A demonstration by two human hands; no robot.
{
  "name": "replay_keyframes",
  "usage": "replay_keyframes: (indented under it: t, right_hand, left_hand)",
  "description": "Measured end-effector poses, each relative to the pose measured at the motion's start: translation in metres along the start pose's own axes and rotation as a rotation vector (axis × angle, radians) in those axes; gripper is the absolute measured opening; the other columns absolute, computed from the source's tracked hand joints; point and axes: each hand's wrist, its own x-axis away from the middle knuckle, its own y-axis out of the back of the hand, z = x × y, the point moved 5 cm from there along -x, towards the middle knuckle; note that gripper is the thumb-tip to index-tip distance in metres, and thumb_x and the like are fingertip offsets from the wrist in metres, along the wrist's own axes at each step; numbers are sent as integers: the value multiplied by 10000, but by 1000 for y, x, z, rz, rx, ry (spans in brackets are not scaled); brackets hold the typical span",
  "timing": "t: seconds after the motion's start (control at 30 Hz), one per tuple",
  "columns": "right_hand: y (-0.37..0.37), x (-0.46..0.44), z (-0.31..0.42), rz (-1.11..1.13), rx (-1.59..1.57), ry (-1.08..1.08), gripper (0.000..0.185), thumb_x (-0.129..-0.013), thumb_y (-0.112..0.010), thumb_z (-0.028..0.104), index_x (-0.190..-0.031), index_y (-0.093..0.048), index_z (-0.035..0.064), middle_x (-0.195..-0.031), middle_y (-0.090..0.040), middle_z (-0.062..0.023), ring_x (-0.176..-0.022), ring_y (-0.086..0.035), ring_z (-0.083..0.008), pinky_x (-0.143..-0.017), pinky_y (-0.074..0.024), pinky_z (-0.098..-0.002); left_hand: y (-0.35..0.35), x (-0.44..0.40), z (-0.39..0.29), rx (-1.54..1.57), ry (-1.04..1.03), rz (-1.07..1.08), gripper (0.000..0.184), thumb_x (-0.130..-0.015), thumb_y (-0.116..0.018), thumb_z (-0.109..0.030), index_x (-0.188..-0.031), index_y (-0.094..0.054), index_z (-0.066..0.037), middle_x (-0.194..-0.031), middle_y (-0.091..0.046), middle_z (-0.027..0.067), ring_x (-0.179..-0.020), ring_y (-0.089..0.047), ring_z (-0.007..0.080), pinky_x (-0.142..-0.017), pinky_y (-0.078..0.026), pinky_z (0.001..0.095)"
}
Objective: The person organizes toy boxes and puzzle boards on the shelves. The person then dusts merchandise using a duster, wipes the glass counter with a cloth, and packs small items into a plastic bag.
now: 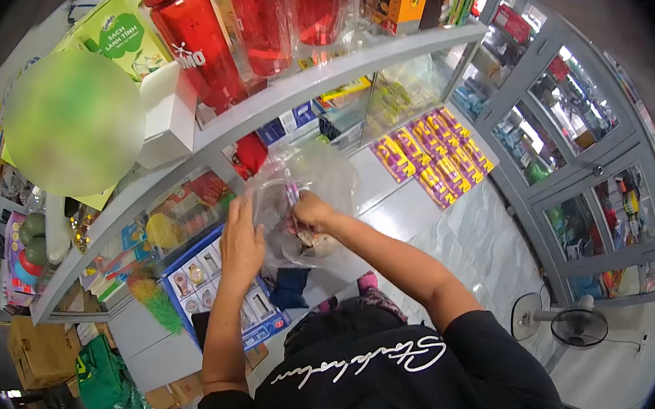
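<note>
A clear plastic bag (335,170) stands with its mouth spread in front of me, with some pinkish and pale items (316,244) showing low inside it. My right hand (313,211) reaches into the bag, fingers closed round a narrow purple-and-white item (292,194) whose kind I cannot make out. Against the bag's left side is my left hand (242,242), its fingers straight and pointing up. Below that hand lies a blue-edged display box (202,278) of watches, with dark blue cloth (289,288) beside it.
A grey-framed glass counter (216,135) curves around the front, with red bottles (202,35) and a white box (167,114) on top. Purple-and-yellow packets (439,154) lie to the right. A fan (578,326) and glass-door cabinet (577,150) stand farther right.
</note>
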Motion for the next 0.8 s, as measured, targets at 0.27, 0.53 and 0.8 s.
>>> replay_keyframes:
  t: [0.27, 0.53, 0.8]
  right_hand:
    - [33, -47, -40, -556, 726, 443, 520, -788, -632, 298, -1083, -409, -68, -901, -578, -287, -827, -592, -409, -710, -480, -472]
    - [55, 151, 22, 275, 284, 959, 257, -886, -546, 159, -1080, -578, -6, -846, -638, -137, -798, -623, -238, -693, -502, -325]
    - [310, 98, -105, -1103, 607, 546, 382, -717, -704, 171, -1018, -566, -20, -886, -576, -179, -789, -586, -309, -690, -487, -380]
  left_hand:
    - [-4, -14, -23, 181, 35, 88, 663, -730, -520, 78, -1350, -321, -49, -1203, -412, 215, -1061, -478, 400, -867, -422, 408]
    - [-17, -21, -27, 318, 106, 18, 672, -715, -518, 65, -1353, -352, -61, -1180, -430, 155, -1044, -493, 280, -769, -455, 296]
    - [-35, -41, -63, 240, 92, 37, 722, -692, -526, 77, -1370, -345, -90, -1122, -448, 115, -909, -508, 201, -692, -433, 249]
